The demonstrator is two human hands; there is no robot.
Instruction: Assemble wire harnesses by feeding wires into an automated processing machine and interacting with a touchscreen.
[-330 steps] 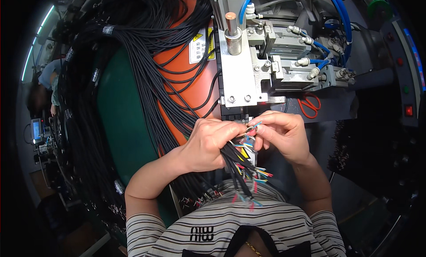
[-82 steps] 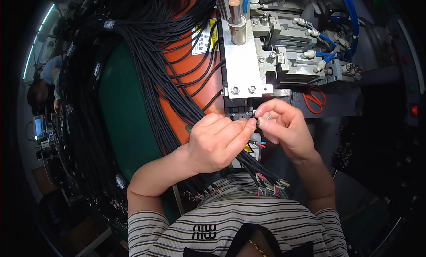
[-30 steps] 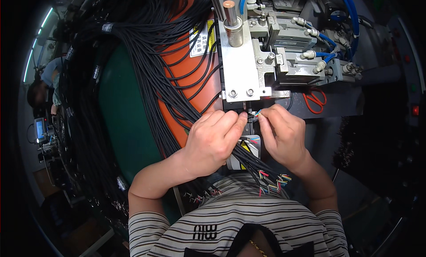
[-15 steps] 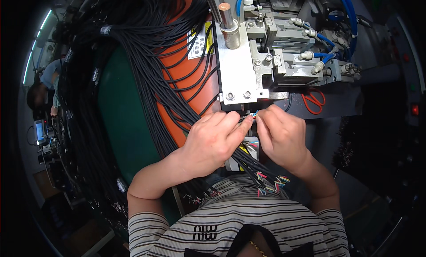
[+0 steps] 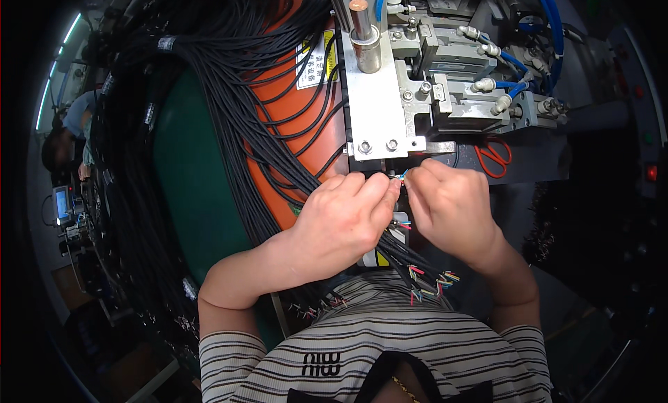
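Observation:
Just in front of the metal press block, my two hands meet fingertip to fingertip. Thin coloured wires (image 5: 401,176) show in the small gap between them. My left hand (image 5: 344,212) is closed, thumb and fingers pinching the wires at the end of a black cable mostly covered by the hand. From the other side, the pinched fingers of my right hand (image 5: 449,207) grip the tips of those wires. Below the hands, a bundle of black cables (image 5: 398,253) reaches toward my body, its stripped ends fanning out in red, yellow, green and blue.
A pneumatic machine with a silver block (image 5: 379,114) and blue air hoses (image 5: 554,27) stands ahead. Orange-handled scissors (image 5: 494,158) lie right of it. Many black cables (image 5: 233,125) cross the orange surface (image 5: 282,100) at left. Another person (image 5: 78,125) sits far left.
My left index finger, stretched toward the wires before, is now drawn back into a pinch with the thumb. Both hands have shifted slightly right.

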